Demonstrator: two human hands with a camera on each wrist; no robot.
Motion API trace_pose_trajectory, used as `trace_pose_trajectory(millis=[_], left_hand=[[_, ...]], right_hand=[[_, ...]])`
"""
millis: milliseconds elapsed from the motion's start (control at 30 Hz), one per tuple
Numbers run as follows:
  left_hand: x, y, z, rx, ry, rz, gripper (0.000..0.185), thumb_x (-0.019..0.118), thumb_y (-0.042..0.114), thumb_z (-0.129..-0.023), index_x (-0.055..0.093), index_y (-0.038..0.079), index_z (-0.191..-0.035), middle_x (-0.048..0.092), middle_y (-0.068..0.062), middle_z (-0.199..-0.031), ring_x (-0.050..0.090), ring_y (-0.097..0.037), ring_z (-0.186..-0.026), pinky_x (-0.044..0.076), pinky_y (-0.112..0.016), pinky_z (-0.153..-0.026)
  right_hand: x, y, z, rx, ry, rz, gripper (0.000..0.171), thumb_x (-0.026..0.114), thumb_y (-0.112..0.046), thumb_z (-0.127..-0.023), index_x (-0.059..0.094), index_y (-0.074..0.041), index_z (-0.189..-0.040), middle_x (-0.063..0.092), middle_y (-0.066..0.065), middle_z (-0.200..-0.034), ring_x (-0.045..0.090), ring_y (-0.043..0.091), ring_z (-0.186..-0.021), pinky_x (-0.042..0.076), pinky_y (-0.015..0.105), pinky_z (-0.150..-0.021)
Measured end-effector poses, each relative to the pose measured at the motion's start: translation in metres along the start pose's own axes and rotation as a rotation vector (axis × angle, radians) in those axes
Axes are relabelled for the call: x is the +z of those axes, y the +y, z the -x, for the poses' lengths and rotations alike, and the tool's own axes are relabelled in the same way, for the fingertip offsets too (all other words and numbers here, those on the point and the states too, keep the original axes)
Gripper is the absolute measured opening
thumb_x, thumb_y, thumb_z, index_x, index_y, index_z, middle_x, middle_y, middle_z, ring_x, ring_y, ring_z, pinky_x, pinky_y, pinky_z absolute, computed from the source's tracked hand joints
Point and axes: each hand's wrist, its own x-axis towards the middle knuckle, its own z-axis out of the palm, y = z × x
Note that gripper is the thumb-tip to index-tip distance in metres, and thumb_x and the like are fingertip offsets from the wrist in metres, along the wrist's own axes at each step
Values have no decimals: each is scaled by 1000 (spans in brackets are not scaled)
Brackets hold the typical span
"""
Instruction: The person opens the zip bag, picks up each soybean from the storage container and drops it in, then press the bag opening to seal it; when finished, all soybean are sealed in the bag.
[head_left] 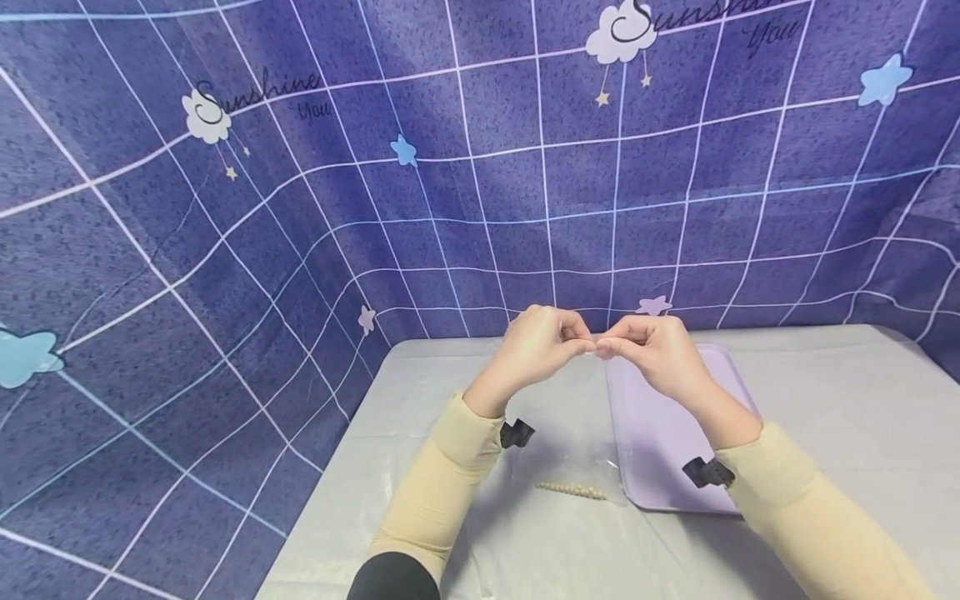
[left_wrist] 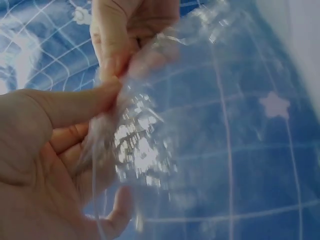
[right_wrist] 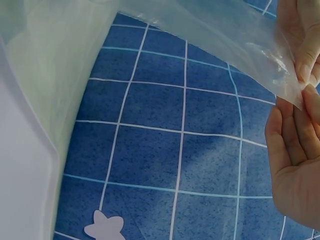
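My left hand (head_left: 536, 354) and right hand (head_left: 660, 358) meet fingertip to fingertip, raised above the table. Thumb and fingers of each pinch the upper edge of a clear plastic bag (left_wrist: 200, 130). Its film is creased and shiny near the left thumb in the left wrist view, and thin and see-through in the right wrist view. Below the hands, a string of small pale-yellow beads (head_left: 570, 490) shows low in the head view, around the bag's lower end. Whether the beads lie inside the bag or on the table, I cannot tell.
A light purple tray (head_left: 675, 458) lies on the table (head_left: 847, 400), partly behind my right hand and forearm. The table has a pale grey cover. A dark blue curtain (head_left: 495, 217) with pale grid lines, stars and clouds hangs behind and to the left.
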Motion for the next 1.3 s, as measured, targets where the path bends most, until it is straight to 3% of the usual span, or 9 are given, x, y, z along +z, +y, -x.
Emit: trace_pose_trajectory(millis=[200, 367, 600, 767, 933, 1100, 1300], left_hand=[[-4, -7, 6, -16, 17, 1, 8, 79, 25, -90, 80, 17, -88, 74, 10, -81, 62, -3, -69, 50, -23, -62], [-6, -8, 8, -3, 16, 24, 8, 80, 24, -90, 79, 16, -87, 74, 10, -80, 64, -4, -71, 51, -23, -64], [-4, -6, 8, -17, 8, 38, 8, 80, 26, -89, 80, 19, -85, 73, 13, -78, 60, -2, -66, 49, -23, -61], [-4, -5, 9, -9, 16, 19, 10, 80, 26, -89, 78, 20, -81, 70, 17, -73, 53, -5, -60, 44, -25, -57], [-6, -7, 11, -16, 29, 44, 10, 81, 28, -87, 79, 20, -82, 72, 16, -75, 57, -4, -64, 47, -24, -60], [-12, -11, 17, -79, 54, 66, 10, 85, 28, -84, 81, 19, -83, 74, 14, -78, 63, -2, -69, 51, -25, -65], [-13, -13, 20, -66, 45, 72, 9, 83, 26, -86, 81, 18, -87, 74, 13, -79, 65, -2, -75, 52, -26, -69]], right_hand=[[-6, -1, 0, 65, 0, -38, 6, 77, -10, -91, 79, -4, -92, 76, 3, -80, 72, 9, -79, 54, 17, -78], [-2, -2, -1, 126, -90, -73, 13, 78, -17, -91, 79, -6, -97, 77, 2, -87, 72, 11, -83, 56, 21, -78], [6, -2, -1, 123, -95, -179, 9, 75, -9, -92, 78, 0, -91, 77, 7, -86, 75, 16, -83, 56, 22, -85], [6, -5, -1, 84, -82, -125, 8, 76, -8, -91, 78, -5, -84, 75, 5, -81, 72, 14, -77, 55, 20, -81], [3, -7, 1, 62, -72, -120, 8, 76, -8, -91, 78, -5, -84, 76, 6, -80, 73, 14, -78, 56, 21, -80], [-3, -7, 1, 110, -68, -131, 8, 77, -11, -91, 79, -4, -89, 77, 7, -84, 75, 15, -81, 57, 22, -78], [-4, -7, 1, 153, -79, -98, 13, 79, -19, -90, 80, -6, -95, 77, 4, -87, 74, 14, -83, 57, 22, -78]])
